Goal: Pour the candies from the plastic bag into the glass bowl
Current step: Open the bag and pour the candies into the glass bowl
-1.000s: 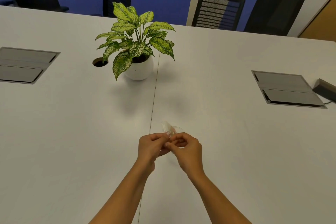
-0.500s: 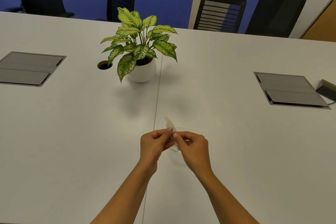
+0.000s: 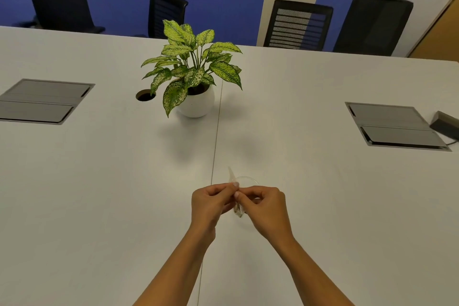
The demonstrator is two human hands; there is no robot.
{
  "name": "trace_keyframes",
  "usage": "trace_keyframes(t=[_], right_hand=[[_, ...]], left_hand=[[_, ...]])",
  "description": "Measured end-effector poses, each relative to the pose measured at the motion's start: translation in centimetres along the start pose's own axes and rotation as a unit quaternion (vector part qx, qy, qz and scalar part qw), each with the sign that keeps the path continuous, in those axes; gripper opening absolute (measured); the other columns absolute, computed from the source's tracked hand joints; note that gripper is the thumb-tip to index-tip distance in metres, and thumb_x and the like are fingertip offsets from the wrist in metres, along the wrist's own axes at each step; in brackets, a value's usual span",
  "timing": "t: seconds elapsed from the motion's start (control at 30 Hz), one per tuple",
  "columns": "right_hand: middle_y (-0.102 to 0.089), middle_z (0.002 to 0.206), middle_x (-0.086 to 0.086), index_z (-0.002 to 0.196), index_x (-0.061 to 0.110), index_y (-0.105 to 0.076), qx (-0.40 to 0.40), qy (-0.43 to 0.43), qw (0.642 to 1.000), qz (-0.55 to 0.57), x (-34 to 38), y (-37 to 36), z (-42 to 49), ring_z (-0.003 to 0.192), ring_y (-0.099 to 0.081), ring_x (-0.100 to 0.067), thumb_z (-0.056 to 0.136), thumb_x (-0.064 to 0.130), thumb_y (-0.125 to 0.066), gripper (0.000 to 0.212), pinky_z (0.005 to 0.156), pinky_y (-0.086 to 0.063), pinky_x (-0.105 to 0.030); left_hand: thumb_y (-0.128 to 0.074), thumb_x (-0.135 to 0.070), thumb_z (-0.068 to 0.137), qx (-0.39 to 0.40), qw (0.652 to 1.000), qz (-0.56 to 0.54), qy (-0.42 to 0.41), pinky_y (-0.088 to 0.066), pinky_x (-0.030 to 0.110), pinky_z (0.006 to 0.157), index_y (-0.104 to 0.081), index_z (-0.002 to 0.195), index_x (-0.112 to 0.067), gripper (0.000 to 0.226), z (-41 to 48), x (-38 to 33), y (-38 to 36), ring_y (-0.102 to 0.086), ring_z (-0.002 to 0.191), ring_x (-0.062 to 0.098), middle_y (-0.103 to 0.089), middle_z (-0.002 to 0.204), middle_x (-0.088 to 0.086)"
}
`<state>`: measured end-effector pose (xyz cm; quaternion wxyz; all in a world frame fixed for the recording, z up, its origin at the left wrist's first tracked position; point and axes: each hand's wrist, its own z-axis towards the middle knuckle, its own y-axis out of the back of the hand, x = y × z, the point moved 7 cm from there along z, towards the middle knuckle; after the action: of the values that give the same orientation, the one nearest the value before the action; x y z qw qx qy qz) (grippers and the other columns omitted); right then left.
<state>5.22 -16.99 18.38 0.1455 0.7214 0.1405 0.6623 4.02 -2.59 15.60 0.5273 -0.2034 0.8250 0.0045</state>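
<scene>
My left hand (image 3: 211, 202) and my right hand (image 3: 265, 206) meet over the white table, both pinching a small clear plastic bag (image 3: 238, 208) between thumbs and fingers. One thin corner of the bag sticks up above my fingertips and its lower end hangs between my hands. Just behind and under my hands sits the clear glass bowl (image 3: 247, 179); only its far rim shows. I cannot make out the candies inside the bag.
A potted plant (image 3: 195, 82) in a white pot stands at the table's middle, next to a round cable hole (image 3: 145, 95). Grey cable hatches lie at left (image 3: 42, 100) and right (image 3: 395, 125), with a dark box (image 3: 445, 125) beside the right one. Black chairs line the far edge.
My hands have stayed together on the bag over the bowl, with the fingers shifting slightly. The camera has tilted, so the whole scene sits a little lower in view.
</scene>
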Motion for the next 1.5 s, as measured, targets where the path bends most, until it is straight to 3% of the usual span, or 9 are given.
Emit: trace_keyframes(t=[0.23, 0.33, 0.57, 0.8, 0.9, 1.03, 1.17, 1.33, 1.5], right_hand=[[-0.071, 0.068, 0.018, 0.075, 0.034, -0.071, -0.025, 0.011, 1.000, -0.015, 0.3, 0.4, -0.2, 0.071, -0.068, 0.003, 0.086, 0.031, -0.068, 0.012, 0.060, -0.053, -0.010], [-0.071, 0.066, 0.016, 0.067, 0.035, -0.068, -0.036, -0.007, 0.999, 0.014, 0.0, 0.5, -0.2, 0.072, -0.068, 0.000, 0.084, 0.030, -0.068, 0.018, 0.065, -0.058, -0.021], [-0.075, 0.077, 0.000, 0.073, 0.021, -0.074, -0.029, -0.113, 0.985, 0.125, -1.7, 0.0, -0.4, 0.081, -0.071, -0.022, 0.085, 0.022, -0.065, 0.014, 0.076, -0.061, -0.047], [-0.074, 0.078, 0.014, 0.083, 0.031, -0.074, -0.026, -0.006, 0.998, 0.049, 0.5, 1.3, -0.3, 0.073, -0.071, -0.003, 0.082, 0.036, -0.072, 0.006, 0.065, -0.059, -0.019], [-0.075, 0.075, 0.011, 0.082, 0.025, -0.076, -0.018, 0.014, 1.000, 0.001, 0.8, 1.5, 0.0, 0.069, -0.071, -0.003, 0.085, 0.032, -0.070, 0.009, 0.064, -0.058, -0.018], [-0.072, 0.074, 0.010, 0.075, 0.025, -0.071, -0.029, -0.020, 0.999, -0.017, 0.3, 1.6, 0.4, 0.067, -0.069, -0.007, 0.087, 0.032, -0.067, 0.014, 0.062, -0.058, -0.022], [-0.075, 0.085, -0.009, 0.079, 0.014, -0.072, 0.018, -0.132, 0.982, 0.137, -1.2, 0.7, 0.5, 0.082, -0.072, -0.027, 0.091, 0.023, -0.062, 0.018, 0.070, -0.062, -0.039], [-0.074, 0.073, -0.005, 0.079, 0.008, -0.070, -0.029, -0.176, 0.941, 0.287, -1.8, 2.2, 1.0, 0.066, -0.074, -0.017, 0.093, 0.008, -0.056, 0.019, 0.052, -0.056, -0.023], [-0.072, 0.064, 0.003, 0.075, 0.018, -0.072, -0.099, -0.084, 0.986, 0.103, -2.1, 4.7, 1.4, 0.061, -0.072, -0.013, 0.086, 0.016, -0.069, 0.011, 0.055, -0.059, -0.025]], left_hand=[[-0.076, -0.021, 0.081, -0.013, 1.000, 0.026, -0.009, -0.061, 0.025, 0.070, -0.078, 0.094, -0.005, 0.020, -0.2, 0.2, 0.0, -0.076, 0.081, 0.024, -0.078, 0.086, 0.012], [-0.070, -0.019, 0.087, -0.005, 0.999, 0.035, -0.017, -0.060, 0.022, 0.065, -0.078, 0.091, -0.008, 0.014, -0.3, 0.4, -0.4, -0.076, 0.078, 0.022, -0.078, 0.083, 0.010], [-0.062, -0.018, 0.093, 0.031, 0.998, 0.055, -0.012, -0.061, 0.036, 0.067, -0.076, 0.083, -0.013, 0.018, -0.1, 0.4, -1.3, -0.071, 0.067, 0.016, -0.074, 0.072, 0.004], [-0.053, -0.025, 0.098, 0.055, 0.982, 0.149, -0.102, -0.054, 0.021, 0.055, -0.065, 0.088, -0.015, 0.017, -0.4, -1.0, -2.2, -0.070, 0.082, 0.020, -0.071, 0.088, 0.003], [-0.050, -0.026, 0.099, 0.060, 0.973, 0.178, -0.132, -0.051, 0.015, 0.052, -0.060, 0.085, -0.017, 0.019, -0.6, -1.3, -2.7, -0.067, 0.080, 0.015, -0.068, 0.085, -0.001], [-0.046, -0.025, 0.101, 0.070, 0.967, 0.200, -0.141, -0.056, 0.023, 0.059, -0.056, 0.080, -0.020, 0.023, -0.4, -1.2, -3.1, -0.064, 0.079, 0.016, -0.066, 0.085, -0.001], [-0.043, -0.024, 0.102, 0.087, 0.981, 0.146, -0.097, -0.053, 0.017, 0.050, -0.054, 0.082, -0.016, 0.025, -0.5, -0.9, -3.8, -0.063, 0.072, 0.011, -0.065, 0.081, -0.002], [-0.037, -0.028, 0.103, 0.095, 0.990, 0.092, -0.043, -0.047, 0.017, 0.046, -0.051, 0.081, -0.018, 0.028, -0.3, -0.5, -3.6, -0.063, 0.061, -0.002, -0.069, 0.073, -0.010], [-0.037, -0.031, 0.102, 0.073, 0.968, 0.215, -0.110, -0.048, 0.016, 0.047, -0.051, 0.087, -0.017, 0.025, 0.3, -1.4, -2.9, -0.061, 0.075, 0.009, -0.065, 0.087, -0.001]])
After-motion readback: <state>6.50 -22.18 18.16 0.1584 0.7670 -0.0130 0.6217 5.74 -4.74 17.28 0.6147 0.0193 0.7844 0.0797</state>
